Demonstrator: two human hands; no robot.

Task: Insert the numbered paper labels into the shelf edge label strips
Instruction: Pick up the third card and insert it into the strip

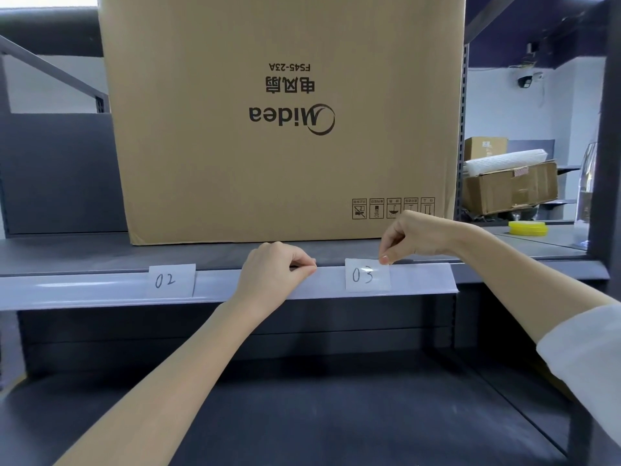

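Observation:
A clear plastic label strip (420,279) runs along the front edge of the grey shelf. A white paper label marked 02 (171,280) sits in it on the left. A second label marked 03 (367,275) sits in the strip further right, its top edge slightly above the strip. My right hand (408,235) pinches the top right corner of the 03 label between thumb and fingertip. My left hand (274,269) pinches the strip's upper lip between the two labels.
A large brown Midea carton (285,112) stands upside down on the shelf (67,255) just behind the strip. To the right lie a yellow roll (527,228), smaller cartons (510,186) and a dark upright post (605,163). A lower shelf (302,415) lies under my arms.

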